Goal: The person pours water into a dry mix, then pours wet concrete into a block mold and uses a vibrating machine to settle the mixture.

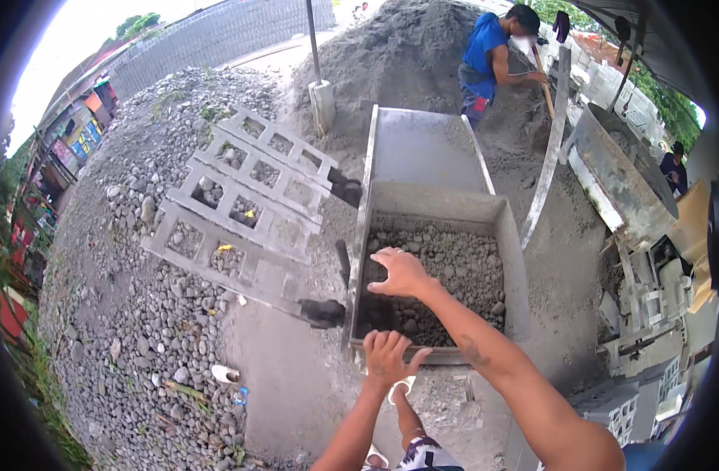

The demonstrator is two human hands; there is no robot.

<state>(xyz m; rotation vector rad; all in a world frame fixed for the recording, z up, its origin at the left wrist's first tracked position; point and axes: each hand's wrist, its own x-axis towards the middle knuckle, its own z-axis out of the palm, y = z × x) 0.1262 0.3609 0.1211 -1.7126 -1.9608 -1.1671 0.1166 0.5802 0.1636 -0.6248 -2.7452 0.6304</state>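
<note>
A rectangular metal box (516, 275) in front of me holds grey, lumpy gravel mix (453, 259). My right hand (402, 275) reaches across above the left part of the mix, its fingers apart and bent, with nothing visible in them. At the box's near left corner is my left hand (387, 357), thumb spread away from the fingers; whether it touches the rim I cannot tell. Behind the box a smooth grey metal tray (430, 149) extends away. Dark thick knobs or grips (324, 313) stick out on the left of the box, beside a short black lever (343, 259).
Grey frames with square openings (257, 212) lie over stones on the left. A person in blue (485, 63) holds a wooden handle (543, 82) by a dark sand heap (391, 55). A curved metal strip (549, 157) and a rusty drum (618, 180) stand right. Hollow blocks (626, 408) lie lower right.
</note>
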